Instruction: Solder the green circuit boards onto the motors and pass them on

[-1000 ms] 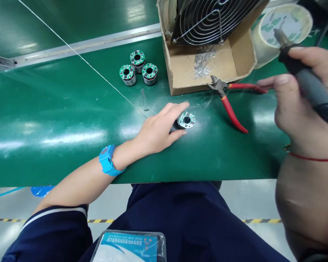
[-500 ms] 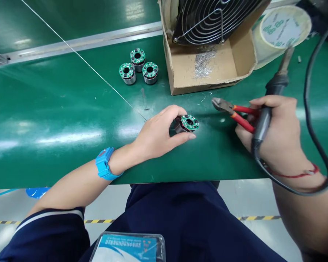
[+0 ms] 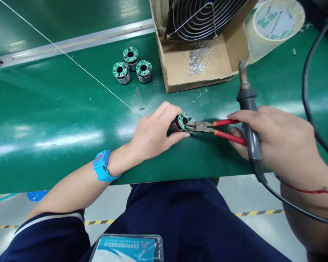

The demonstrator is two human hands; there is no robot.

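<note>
My left hand (image 3: 155, 131) grips a motor stator (image 3: 183, 121) topped by a round green circuit board, tilted toward the right. Red-handled cutting pliers (image 3: 200, 126) are held in my right hand (image 3: 281, 138), their jaws at the board's lower right edge. That same hand also carries a soldering iron (image 3: 251, 120), its tip pointing up and away from the stator. A strand of solder wire (image 3: 93, 74) runs from the upper left down to my left hand; whether the fingers hold its end is hidden.
Three similar stators (image 3: 144, 71) stand behind my left hand. A cardboard box (image 3: 177, 80) contains a fan (image 3: 205, 18) and a heap of clipped leads (image 3: 198, 60). A large tape roll (image 3: 273, 22) stands beside it. The iron's black cable (image 3: 307, 80) loops at the right.
My right hand has moved left with the pliers and iron, bringing the plier jaws to the stator's board. The stator is tilted more toward the right. My left hand keeps its grip.
</note>
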